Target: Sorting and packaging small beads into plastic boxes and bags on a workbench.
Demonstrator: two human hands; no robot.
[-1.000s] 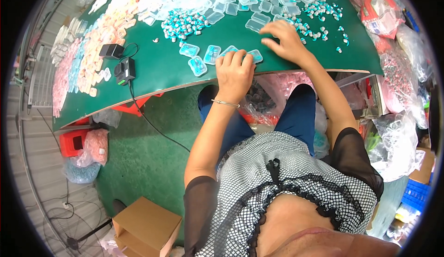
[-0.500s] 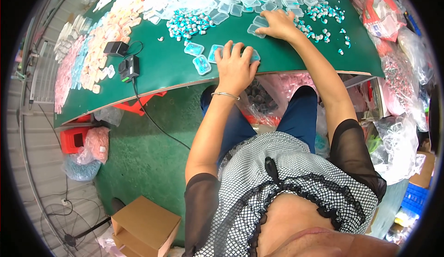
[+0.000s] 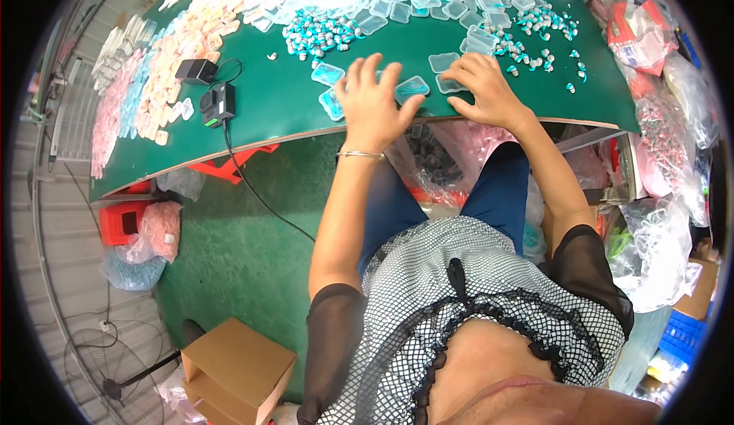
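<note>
Green table (image 3: 283,100): two hands (image 3: 373,115), one blue-filled case (image 3: 414,89) between.

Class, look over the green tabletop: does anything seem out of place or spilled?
Yes: one small pale piece lies alone, left of the turquoise-and-white heap. It looks stray because it sits apart from that pile.

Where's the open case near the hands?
In the head view, right of centre: the open case lies partly beneath the right hand, right of a filled case.
</note>
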